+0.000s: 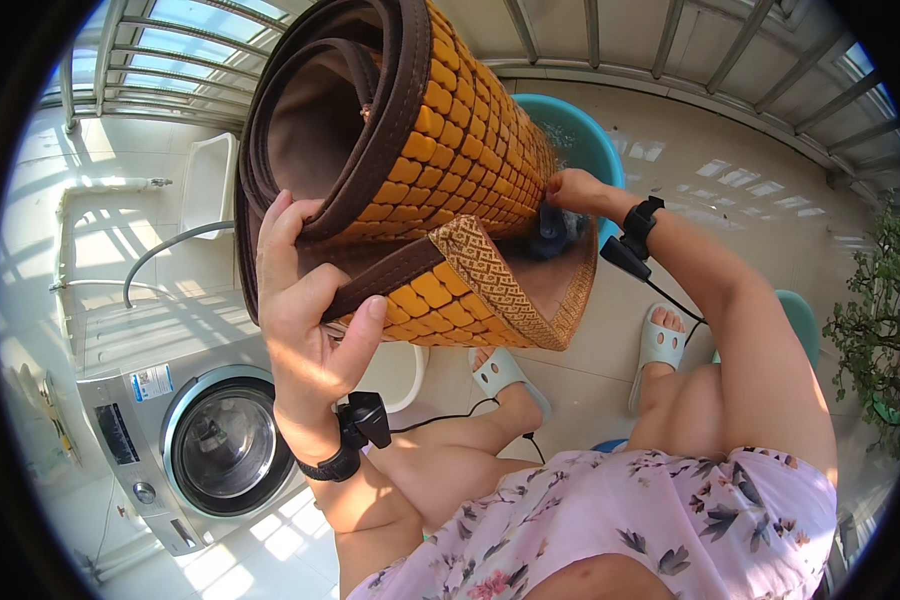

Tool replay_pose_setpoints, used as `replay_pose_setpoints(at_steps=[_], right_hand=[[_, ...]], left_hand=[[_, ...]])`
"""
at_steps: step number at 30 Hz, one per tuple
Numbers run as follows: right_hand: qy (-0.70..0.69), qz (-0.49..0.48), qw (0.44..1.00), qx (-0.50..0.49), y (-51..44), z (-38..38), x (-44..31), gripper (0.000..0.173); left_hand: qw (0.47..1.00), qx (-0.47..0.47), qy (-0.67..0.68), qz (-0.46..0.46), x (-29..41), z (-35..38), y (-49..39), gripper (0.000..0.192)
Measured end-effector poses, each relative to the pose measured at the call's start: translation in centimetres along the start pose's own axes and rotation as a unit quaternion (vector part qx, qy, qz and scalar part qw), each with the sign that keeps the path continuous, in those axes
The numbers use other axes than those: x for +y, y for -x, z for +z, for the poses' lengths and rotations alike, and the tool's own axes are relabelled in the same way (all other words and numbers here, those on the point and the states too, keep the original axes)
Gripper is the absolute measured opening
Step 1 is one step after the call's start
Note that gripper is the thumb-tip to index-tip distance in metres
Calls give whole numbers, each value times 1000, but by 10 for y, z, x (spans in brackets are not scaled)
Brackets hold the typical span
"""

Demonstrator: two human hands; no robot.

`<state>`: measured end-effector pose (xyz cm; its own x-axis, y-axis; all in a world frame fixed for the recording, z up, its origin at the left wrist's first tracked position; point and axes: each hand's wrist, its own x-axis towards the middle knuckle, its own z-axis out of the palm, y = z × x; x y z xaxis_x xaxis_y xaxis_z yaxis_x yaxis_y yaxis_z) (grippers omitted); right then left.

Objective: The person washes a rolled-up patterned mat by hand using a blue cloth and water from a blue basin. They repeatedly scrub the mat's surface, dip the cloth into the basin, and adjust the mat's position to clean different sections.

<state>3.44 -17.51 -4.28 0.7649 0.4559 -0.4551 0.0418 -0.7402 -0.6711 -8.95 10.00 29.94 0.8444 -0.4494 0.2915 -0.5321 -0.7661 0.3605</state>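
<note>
A rolled sleeping mat of yellow-brown tiles, with dark brown fabric binding, is raised in front of me. My left hand grips its near rolled edge, the thumb over the outer flap and the fingers inside the fold. A patterned gold border trims the loose flap, which hangs partly unrolled. On the mat's far right side, the fingers of my right hand are curled around a dark blue item, blurred and perhaps a cloth. Behind the mat and that hand, a turquoise basin holds water, partly hidden.
A front-loading washing machine stands at left, with a grey hose above it. A white basin sits below the mat. Metal railings line the far side. A leafy plant is at right. Thin cables run from both wrist devices.
</note>
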Motion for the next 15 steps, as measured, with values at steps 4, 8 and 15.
replay_pose_setpoints(at_steps=[4,8,15], right_hand=[[-414,-43,909,22,65,-60,-57,15],[-509,-287,810,44,122,-126,-137,16],[-435,-410,783,169,93,-114,-179,34]], left_hand=[[999,29,-27,7,-3,1,6,26],[996,72,-46,-1,-2,5,10,28],[991,109,-78,0,-3,9,15,43]])
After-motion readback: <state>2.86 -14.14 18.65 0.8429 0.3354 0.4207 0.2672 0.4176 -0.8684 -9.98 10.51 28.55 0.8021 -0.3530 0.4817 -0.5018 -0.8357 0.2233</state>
